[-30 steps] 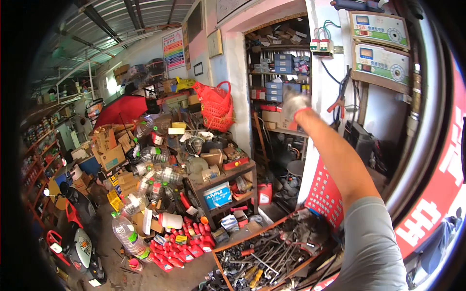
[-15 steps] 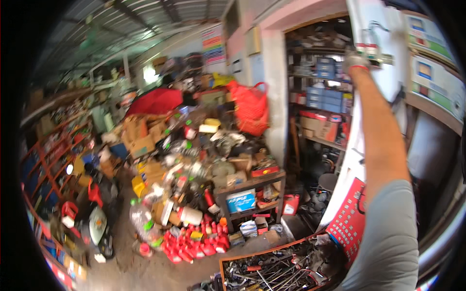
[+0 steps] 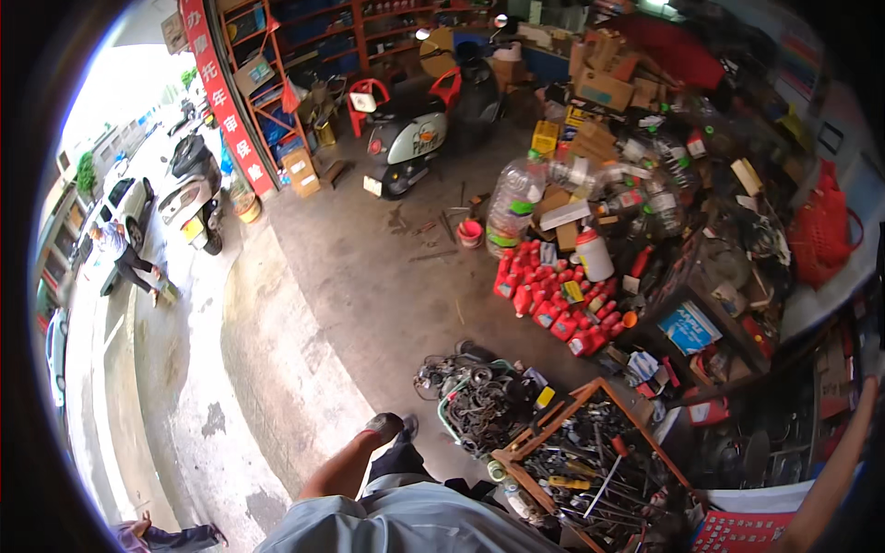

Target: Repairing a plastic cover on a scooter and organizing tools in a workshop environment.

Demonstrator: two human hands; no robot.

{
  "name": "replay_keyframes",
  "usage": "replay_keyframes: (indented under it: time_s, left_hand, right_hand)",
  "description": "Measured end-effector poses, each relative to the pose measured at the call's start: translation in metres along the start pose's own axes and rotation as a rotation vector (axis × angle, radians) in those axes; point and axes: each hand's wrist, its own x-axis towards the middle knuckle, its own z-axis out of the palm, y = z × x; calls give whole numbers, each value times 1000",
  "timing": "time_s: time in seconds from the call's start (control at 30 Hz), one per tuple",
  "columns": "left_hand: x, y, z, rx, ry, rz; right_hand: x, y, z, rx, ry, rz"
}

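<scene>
The view has swung from the wall down to the floor, so the wall box is out of sight; the right hand (image 3: 870, 350) stays raised above the tool tray (image 3: 590, 461), fingers too blurred to tell.

Light grey-blue shirt (image 3: 406, 521), short sleeves, plain fabric with no print or logo showing. Dark shoe (image 3: 385, 426) on one foot, rounded toe, leg above it bare. Right arm (image 3: 830, 479) bare as well, no watch or band visible. Right hand runs into the dark rim, so no glove detail.
</scene>
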Motion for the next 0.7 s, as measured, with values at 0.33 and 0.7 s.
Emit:
replay_keyframes:
  time_s: [0.33, 0.7]
  left_hand:
    - [8, -262, -2, 74, -155, -189]
    - [93, -353, -139, -1265, 205, -969]
  right_hand:
    - [31, -345, -118, 695, -365, 27]
    - [-31, -783, -540, 1359, -831, -1179]
